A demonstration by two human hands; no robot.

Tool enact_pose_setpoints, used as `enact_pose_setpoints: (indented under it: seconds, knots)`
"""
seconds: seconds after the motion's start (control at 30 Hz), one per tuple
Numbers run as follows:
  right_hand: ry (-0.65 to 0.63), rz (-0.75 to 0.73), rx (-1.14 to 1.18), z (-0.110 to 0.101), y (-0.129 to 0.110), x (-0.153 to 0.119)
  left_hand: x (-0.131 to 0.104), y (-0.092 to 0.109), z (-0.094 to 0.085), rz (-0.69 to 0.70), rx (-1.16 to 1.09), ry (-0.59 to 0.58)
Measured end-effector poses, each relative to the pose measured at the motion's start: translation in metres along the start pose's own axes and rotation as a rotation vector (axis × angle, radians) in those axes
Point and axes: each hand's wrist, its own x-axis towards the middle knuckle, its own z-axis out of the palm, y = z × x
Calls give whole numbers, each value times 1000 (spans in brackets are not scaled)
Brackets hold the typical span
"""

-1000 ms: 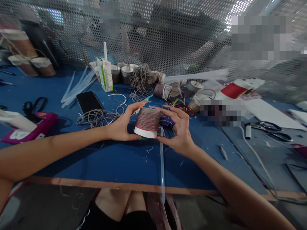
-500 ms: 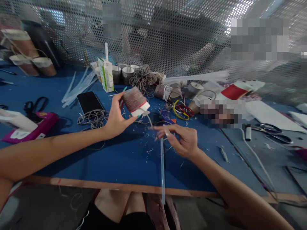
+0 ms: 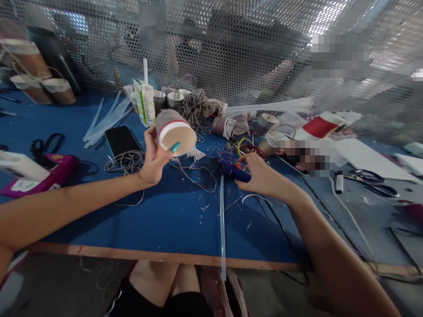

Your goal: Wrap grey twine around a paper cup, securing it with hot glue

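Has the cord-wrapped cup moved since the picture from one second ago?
Yes. The cord-wrapped cup, now held by the left hand alone, has moved left and upward in the view, closer to the unmoved black phone.

One glue gun point(image 3: 243, 174), one drink carton point(image 3: 145, 105)

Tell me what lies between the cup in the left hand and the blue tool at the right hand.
The head view shows a loop of thin cord and a white scrap between the cup and the blue tool.
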Motion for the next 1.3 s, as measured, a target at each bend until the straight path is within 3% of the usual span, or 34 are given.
enact_pose_setpoints:
  seconds: [0.13,0.23,0.37,0.5,0.63,0.77,1.1,1.3]
  knots:
    - [-84,7,-121,3,-14,-2,-2,14,10,-5,23,-199]
    - [-53,-16,-116,1,-14,1,-2,21,13,-31,65,-232]
    - [192,-164,69,-7,-10,5,0,23,11,-20,152,-240]
    - [403,-215,337,-12,-25,-1,1,23,9,-17,212,-261]
    - [362,-293,462,-6,-44,-9,1,20,8,-29,232,-251]
    - [267,-412,453,2,-47,-10,2,20,8,2,237,-239]
    - [187,-421,403,0,-53,-11,1,26,10,6,228,-260]
    - [210,-474,350,-2,-55,-11,0,26,11,-2,218,-268]
